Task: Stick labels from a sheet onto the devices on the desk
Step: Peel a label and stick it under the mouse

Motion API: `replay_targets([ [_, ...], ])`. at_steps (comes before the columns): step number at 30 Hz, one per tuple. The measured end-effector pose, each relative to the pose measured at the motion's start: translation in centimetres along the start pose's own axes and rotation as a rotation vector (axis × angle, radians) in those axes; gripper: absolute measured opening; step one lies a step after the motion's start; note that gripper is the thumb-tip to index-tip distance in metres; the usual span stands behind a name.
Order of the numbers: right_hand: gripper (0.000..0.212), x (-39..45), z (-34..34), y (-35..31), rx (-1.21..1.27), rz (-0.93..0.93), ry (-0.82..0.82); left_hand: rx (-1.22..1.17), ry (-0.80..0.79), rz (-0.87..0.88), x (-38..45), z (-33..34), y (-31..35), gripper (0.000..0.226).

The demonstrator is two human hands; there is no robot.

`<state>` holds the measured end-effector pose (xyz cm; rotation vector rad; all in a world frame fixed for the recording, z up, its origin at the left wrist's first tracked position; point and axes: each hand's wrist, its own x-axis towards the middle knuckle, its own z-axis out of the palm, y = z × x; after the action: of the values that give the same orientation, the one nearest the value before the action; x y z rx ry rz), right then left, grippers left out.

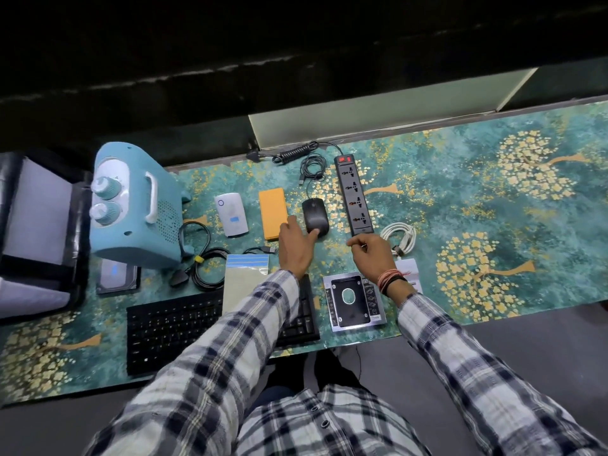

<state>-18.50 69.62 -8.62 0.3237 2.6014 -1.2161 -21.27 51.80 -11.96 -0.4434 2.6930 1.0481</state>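
Left hand (pixel 296 246) lay spread open, one fingertip pressing the near end of the black mouse (pixel 315 217) at mid-desk. Right hand (pixel 373 253) was loosely curled, fingertips pinched near the power strip (pixel 353 194); any grasped item too small to tell. Label sheet (pixel 245 278) lay left, by the keyboard (pixel 171 327).

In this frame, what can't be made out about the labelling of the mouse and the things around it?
All in the head view:
- Any label under the left hand: its fingers cover the near end of the mouse.
- What the right hand pinches: too small to tell.
- Keyboard middle: hidden by the left sleeve.
- Label sheet: individual labels too small to make out.
- Grey case: cut off by the left edge.
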Motion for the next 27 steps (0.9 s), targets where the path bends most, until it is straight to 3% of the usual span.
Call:
replay_targets([
  [3,0.024,-0.2,2.1,-1.1,0.022,-0.008,-0.051,0.143,0.101,-0.082,-1.3,-2.4,-3.0,0.052],
  [6,0.024,-0.4,4.4,-2.2,0.029,-0.019,-0.127,0.264,0.112,-0.293,-2.3,-5.0,-6.2,0.063],
  [11,0.024,-1.4,8.7,-5.7,0.009,-0.065,-0.241,0.053,0.039,-0.561,-3.7,-9.0,-11.4,0.095],
  [18,0.022,-2.4,11.2,-7.9,0.000,-0.115,-0.271,-0.488,0.127,-0.523,-4.3,-10.7,-14.7,0.036],
  [22,0.019,-2.5,11.6,-8.4,-0.013,-0.144,-0.265,-0.406,0.061,-0.424,-4.4,-10.6,-14.1,0.031],
  [24,0.018,-2.6,11.7,-8.7,-0.021,-0.142,-0.265,-0.255,0.039,-0.374,-4.0,-10.1,-14.0,0.046],
  [27,0.019,-2.6,11.7,-8.8,-0.032,-0.137,-0.255,-0.051,0.022,-0.365,-3.5,-9.3,-13.8,0.039],
])
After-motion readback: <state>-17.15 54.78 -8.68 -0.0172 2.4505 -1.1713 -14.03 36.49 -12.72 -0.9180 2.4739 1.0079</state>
